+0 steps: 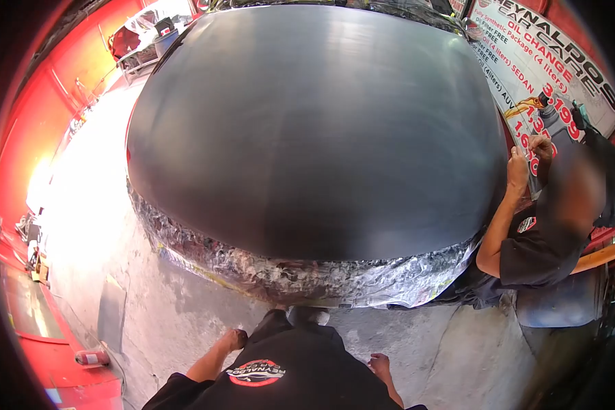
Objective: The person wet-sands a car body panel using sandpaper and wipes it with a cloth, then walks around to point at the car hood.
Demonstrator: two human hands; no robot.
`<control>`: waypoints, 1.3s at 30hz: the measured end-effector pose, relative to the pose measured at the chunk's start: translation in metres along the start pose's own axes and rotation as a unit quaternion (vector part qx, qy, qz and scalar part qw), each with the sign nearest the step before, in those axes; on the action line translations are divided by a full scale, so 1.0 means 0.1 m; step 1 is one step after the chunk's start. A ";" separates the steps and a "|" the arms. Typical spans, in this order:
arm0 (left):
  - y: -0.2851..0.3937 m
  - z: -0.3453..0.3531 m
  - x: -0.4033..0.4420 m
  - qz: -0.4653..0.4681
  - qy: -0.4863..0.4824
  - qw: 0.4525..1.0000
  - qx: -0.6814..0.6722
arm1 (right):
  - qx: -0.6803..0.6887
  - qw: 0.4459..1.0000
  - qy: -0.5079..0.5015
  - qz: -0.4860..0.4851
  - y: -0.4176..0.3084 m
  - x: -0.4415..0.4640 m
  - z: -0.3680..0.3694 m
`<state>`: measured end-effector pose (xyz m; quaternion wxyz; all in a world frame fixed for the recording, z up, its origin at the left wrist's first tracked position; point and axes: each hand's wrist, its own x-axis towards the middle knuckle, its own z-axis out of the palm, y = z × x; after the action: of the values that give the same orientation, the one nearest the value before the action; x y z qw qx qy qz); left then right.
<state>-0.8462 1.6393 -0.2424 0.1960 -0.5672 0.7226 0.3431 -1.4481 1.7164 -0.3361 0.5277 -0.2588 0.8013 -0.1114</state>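
Observation:
My left hand hangs at the left of my body, short of the car's front end. Its fingers look curled in, and no object shows in it. On the other side hangs my right hand, low beside my dark shirt, its fingers loosely apart and holding nothing visible. Neither hand touches the car. Ahead of me lies a car hood with a smooth, matte dark grey surface. Crinkled plastic masking film wraps the front below the hood's edge.
At the right a co-worker in a dark shirt and cap raises both hands near the hood's edge. An oil-change sign stands behind. Left are red walls, a red cylinder and concrete floor.

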 end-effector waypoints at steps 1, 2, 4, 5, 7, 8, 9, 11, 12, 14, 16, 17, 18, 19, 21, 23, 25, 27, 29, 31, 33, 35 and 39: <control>0.04 -0.02 -0.04 -0.017 0.000 1.000 -0.019 | 0.024 0.999 -0.022 0.026 0.22 0.22 0.04; 0.05 -0.02 -0.06 -0.033 0.000 0.999 -0.039 | -0.005 1.000 -0.019 -0.014 0.35 0.35 0.08; -0.02 0.08 -0.08 -0.027 0.014 0.998 -0.061 | -0.069 0.993 -0.014 -0.094 0.49 0.52 0.13; -0.04 0.10 -0.11 -0.025 0.020 0.997 -0.073 | -0.056 0.992 -0.031 -0.107 0.47 0.54 0.15; -0.08 0.14 -0.15 -0.018 0.023 0.997 -0.072 | -0.029 0.989 -0.065 -0.133 0.44 0.58 0.17; -0.10 0.15 -0.18 -0.015 0.025 0.997 -0.072 | -0.016 0.992 -0.080 -0.100 0.32 0.52 0.16; -0.12 0.18 -0.19 -0.017 0.026 0.997 -0.069 | -0.003 0.993 -0.094 -0.067 0.14 0.41 0.15; -0.19 0.24 -0.18 -0.019 0.028 0.998 -0.062 | -0.044 0.991 -0.097 -0.081 0.12 0.40 0.18; -0.30 0.36 -0.12 -0.018 0.027 0.998 -0.060 | -0.086 0.987 -0.088 -0.107 0.05 0.33 0.19; -0.51 0.59 -0.03 -0.016 0.022 0.998 -0.056 | -0.221 0.961 -0.066 -0.153 -0.26 0.12 0.15; -0.55 0.45 -0.08 -0.013 0.034 0.996 -0.087 | -0.242 0.959 -0.039 -0.141 -0.54 -0.10 0.18; -0.57 0.39 -0.11 -0.011 0.038 0.994 -0.102 | -0.183 0.977 -0.022 -0.111 -0.53 -0.11 0.23; -0.65 0.41 -0.12 0.002 0.049 0.993 -0.106 | -0.121 0.989 -0.001 -0.085 -0.51 -0.12 0.29; -0.74 0.41 -0.11 0.015 0.059 0.992 -0.110 | -0.058 0.997 0.019 -0.055 -0.47 -0.14 0.35; -0.93 0.41 -0.10 0.009 0.061 0.990 -0.127 | -0.085 0.994 0.034 -0.065 -0.66 -0.36 0.44; -1.11 0.41 -0.09 -0.031 0.044 0.986 -0.155 | -0.090 0.992 0.056 -0.063 -0.83 -0.52 0.59; -1.34 0.48 -0.08 -0.009 0.051 0.987 -0.153 | -0.158 0.982 0.042 -0.094 -0.99 -0.57 0.72; -1.57 0.59 -0.11 -0.005 0.064 0.985 -0.162 | -0.341 0.895 0.070 -0.281 -0.72 -0.33 0.90; -1.82 0.72 -0.14 -0.018 0.084 0.980 -0.179 | -0.279 0.918 0.089 -0.267 -0.77 -0.39 1.10; -2.10 0.85 -0.15 -0.033 0.064 0.981 -0.179 | -0.218 0.947 0.086 -0.222 -0.98 -0.49 1.29; -2.29 0.85 -0.16 -0.040 0.055 0.983 -0.170 | -0.156 0.976 0.059 -0.141 -1.19 -0.66 1.42; -2.44 0.79 -0.22 -0.041 0.058 0.986 -0.151 | -0.181 0.972 0.062 -0.140 -1.18 -0.71 1.56; -2.60 0.50 -0.23 -0.077 0.055 0.984 -0.151 | -0.186 0.941 0.097 -0.268 -0.63 -0.57 1.85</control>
<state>-0.5972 1.6594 -0.3319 0.0940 -0.6625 0.6263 0.4001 -1.2446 1.7115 -0.3399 0.3410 -0.5451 0.7561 -0.1220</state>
